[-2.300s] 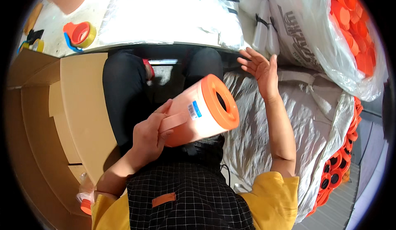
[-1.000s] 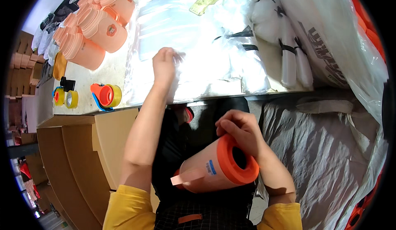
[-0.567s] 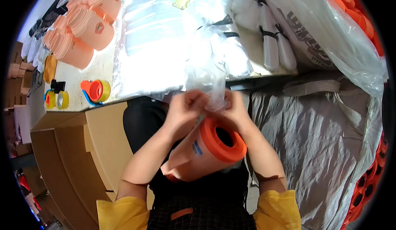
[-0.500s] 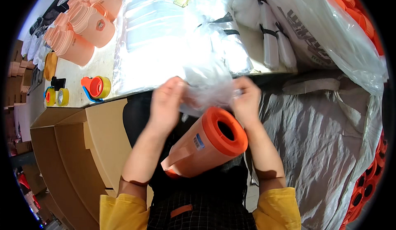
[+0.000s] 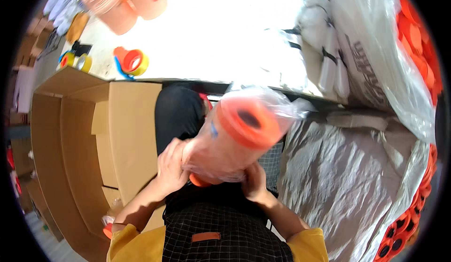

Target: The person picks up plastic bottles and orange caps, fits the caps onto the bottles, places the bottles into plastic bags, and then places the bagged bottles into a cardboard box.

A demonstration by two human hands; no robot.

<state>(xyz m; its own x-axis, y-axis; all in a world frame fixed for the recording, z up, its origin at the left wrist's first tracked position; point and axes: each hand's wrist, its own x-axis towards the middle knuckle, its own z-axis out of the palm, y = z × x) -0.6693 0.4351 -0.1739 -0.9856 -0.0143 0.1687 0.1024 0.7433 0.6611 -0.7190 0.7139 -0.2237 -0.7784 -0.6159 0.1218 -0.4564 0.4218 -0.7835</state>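
A peach plastic jug [image 5: 224, 155] with an orange-red lid [image 5: 249, 122] leans over my lap, its lid end pointing up and away. Around it is a clear plastic bag [image 5: 287, 106], with slack film standing out past the lid. On the jug's lower left side, my left hand [image 5: 173, 164] is closed on the bag near the base. My right hand [image 5: 256, 182] grips the bag at the lower right of the jug, its fingers partly hidden. An orange part [image 5: 201, 181] of the jug shows at the bottom end. The jug is somewhat blurred by motion.
At my left stands an open cardboard box [image 5: 134, 130], with a bagged orange item [image 5: 109, 229] low inside. The table [image 5: 101, 65] ahead bears several peach jugs [image 5: 150, 1] and a tape roll [image 5: 136, 62]. To the right are a grey woven sheet [image 5: 347, 168] and orange lids [image 5: 397, 243].
The bag has gone from above the table to around the jug. Both hands have come down toward my lap, beside the jug's base. The view has shifted left, showing more box.
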